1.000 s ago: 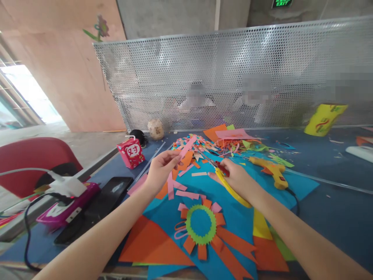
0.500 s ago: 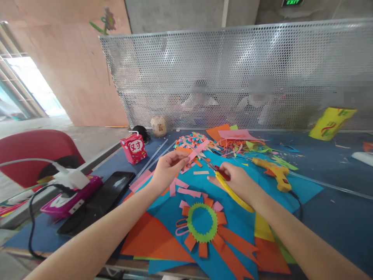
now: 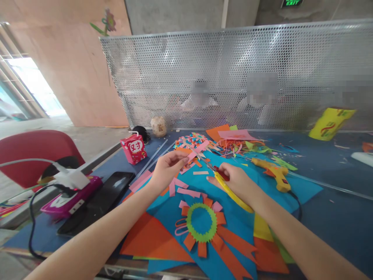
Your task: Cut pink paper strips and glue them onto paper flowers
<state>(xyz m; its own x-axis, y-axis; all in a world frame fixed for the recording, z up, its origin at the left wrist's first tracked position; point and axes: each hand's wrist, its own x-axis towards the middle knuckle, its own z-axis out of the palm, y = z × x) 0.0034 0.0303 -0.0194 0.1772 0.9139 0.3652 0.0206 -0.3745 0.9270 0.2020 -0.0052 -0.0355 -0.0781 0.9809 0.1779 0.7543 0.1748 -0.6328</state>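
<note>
My left hand [image 3: 166, 170] pinches a pink paper strip [image 3: 198, 150] and holds it up over the table. My right hand [image 3: 237, 179] grips red-handled scissors [image 3: 217, 171], whose blades point at the strip. A yellow band [image 3: 233, 191] runs under that hand. In front of me lies a paper flower [image 3: 202, 224] with a blue centre, a green toothed ring and orange and pink petals, on a blue sheet [image 3: 247, 217]. Loose pink strips [image 3: 183, 188] lie by my left wrist.
A yellow glue gun [image 3: 274, 173] lies right of my hands. Paper scraps [image 3: 233, 144] pile up behind. At left are a red drink carton [image 3: 133, 149], a black phone [image 3: 101, 200] and a pink box with a white plug [image 3: 70, 190]. A perforated metal screen [image 3: 233, 74] has people behind it.
The view has shifted slightly. My left hand has tilted the pink strip toward the scissors. My right hand has stayed almost in place.
</note>
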